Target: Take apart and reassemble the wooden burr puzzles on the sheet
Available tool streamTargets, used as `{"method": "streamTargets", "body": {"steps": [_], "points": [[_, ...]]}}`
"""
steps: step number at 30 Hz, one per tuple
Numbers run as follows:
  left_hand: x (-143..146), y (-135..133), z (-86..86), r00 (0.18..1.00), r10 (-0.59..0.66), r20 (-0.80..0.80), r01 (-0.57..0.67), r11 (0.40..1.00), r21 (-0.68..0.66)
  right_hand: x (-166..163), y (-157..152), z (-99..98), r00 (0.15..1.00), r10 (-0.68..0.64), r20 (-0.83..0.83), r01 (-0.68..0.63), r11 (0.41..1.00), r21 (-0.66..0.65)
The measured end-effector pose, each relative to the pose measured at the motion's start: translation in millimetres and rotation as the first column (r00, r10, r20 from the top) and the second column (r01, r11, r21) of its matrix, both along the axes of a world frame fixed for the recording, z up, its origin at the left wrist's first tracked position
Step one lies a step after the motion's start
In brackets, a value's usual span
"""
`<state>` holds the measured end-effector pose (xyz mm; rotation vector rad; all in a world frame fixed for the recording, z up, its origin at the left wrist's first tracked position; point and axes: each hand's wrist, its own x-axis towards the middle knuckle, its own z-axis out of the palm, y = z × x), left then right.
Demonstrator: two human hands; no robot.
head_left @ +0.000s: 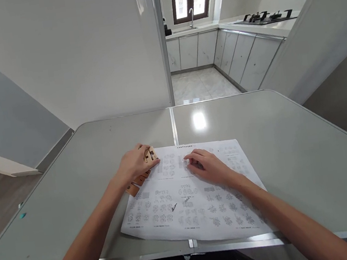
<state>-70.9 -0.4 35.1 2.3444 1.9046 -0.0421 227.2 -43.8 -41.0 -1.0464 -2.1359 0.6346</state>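
Observation:
A large white instruction sheet [189,204] printed with many small diagrams lies on the grey table [285,149]. My left hand [135,165] rests curled over several notched wooden puzzle pieces [150,155] at the sheet's top left corner; more wooden pieces [136,185] lie under my wrist. My right hand [207,167] lies on the upper middle of the sheet, fingers stretched flat and pointing left onto a diagram. It holds nothing.
The table has a metal seam [173,125] down its middle and rounded corners. A white wall [86,52] stands behind it on the left. Beyond on the right opens a kitchen with cabinets [201,49], a sink tap and a gas hob [269,17].

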Motion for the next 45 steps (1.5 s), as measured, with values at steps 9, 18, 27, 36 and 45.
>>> {"method": "streamTargets", "body": {"steps": [9,18,27,36,45], "points": [[50,-10,-8.2,0.935,-0.17,0.312,0.168,0.985,0.034,3,4,2.7,0.988,-0.033,-0.149,0.014,0.991,-0.131],[96,-36,-19.7,0.875,-0.249,0.416,0.252,0.966,0.048,13,10,-2.7,0.982,-0.061,-0.178,0.036,0.989,-0.144],[62,-38,-17.8,0.758,-0.206,0.618,0.334,0.938,-0.096,19,6,0.3,0.999,0.034,0.001,-0.034,0.986,-0.164],[58,-40,-17.9,0.106,0.376,0.921,0.282,0.876,-0.39,15,5,12.0,0.969,-0.119,-0.217,0.037,0.937,-0.347],[72,-33,-42.2,-0.153,0.577,0.802,0.44,0.767,-0.468,11,5,9.1,0.868,-0.262,-0.423,0.078,0.911,-0.405]]}}
